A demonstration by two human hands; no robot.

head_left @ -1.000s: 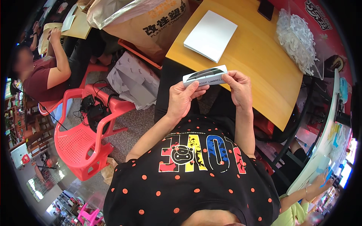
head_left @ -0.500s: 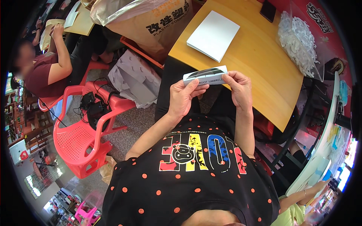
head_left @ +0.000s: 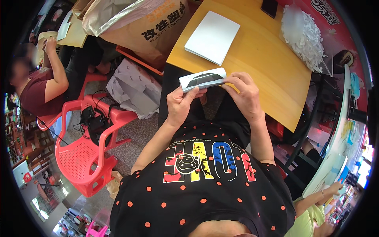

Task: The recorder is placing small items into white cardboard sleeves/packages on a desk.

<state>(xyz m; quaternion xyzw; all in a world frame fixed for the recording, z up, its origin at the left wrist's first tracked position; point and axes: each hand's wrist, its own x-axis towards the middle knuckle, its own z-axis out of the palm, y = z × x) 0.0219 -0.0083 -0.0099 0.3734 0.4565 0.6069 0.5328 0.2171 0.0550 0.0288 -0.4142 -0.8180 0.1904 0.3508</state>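
Observation:
Between my hands, over my lap and just off the table's near edge, is a narrow white printed box point(head_left: 203, 79) with a dark curved picture on its face. It tilts up to the right; I cannot tell whether it is fully formed or still flat. My left hand point(head_left: 181, 103) grips its left end, thumb on the front and fingers behind. At the right end, the thumb and forefinger of my right hand point(head_left: 244, 94) pinch the edge. A stack of white sheets point(head_left: 213, 36) lies on the yellow wooden table point(head_left: 272, 75) beyond.
A dark phone point(head_left: 269, 7) and a clear container of white strips point(head_left: 302, 37) are on the table's far right. To the left stand a large printed sack point(head_left: 138, 31), a white carton point(head_left: 132, 85) and a red plastic chair point(head_left: 79, 156) with black cables. Another person point(head_left: 55, 85) sits farther left.
The box has rolled in my hands, so more of the dark picture shows and the lettered side is turned away. My right fingers have shifted to its end edge. The view has shifted slightly.

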